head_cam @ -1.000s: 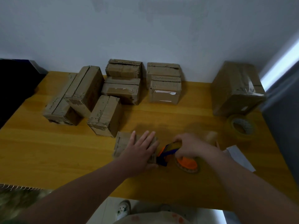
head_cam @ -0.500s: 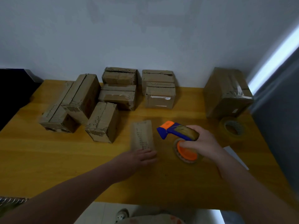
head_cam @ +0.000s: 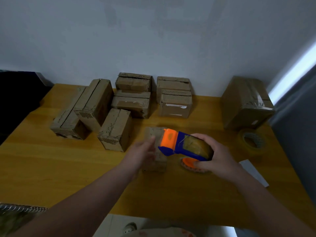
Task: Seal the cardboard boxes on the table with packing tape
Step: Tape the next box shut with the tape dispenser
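Head view: you're mid-step on small box (head_cam: 159,163), lining up tape dispenser (head_cam: 184,146) for strip. Right hand (head_cam: 217,154) wrapped round dispenser body, orange nose over box's upper right. Left hand (head_cam: 142,154) against box's left side, blurred; cannot tell if fingers curl round it. Box at front centre of table (head_cam: 51,168), between your hands. Next, likely: press nose onto seam, steady box, pull along

My left hand (head_cam: 140,154) motion-blurred at centre frame, its hold on the small box (head_cam: 154,162) indeterminate, box's right side masked by tape dispenser (head_cam: 181,146), orange-cored roll (head_cam: 188,164) mostly under my right hand (head_cam: 218,156), both forearms (head_cam: 77,202) cut by bottom edge.
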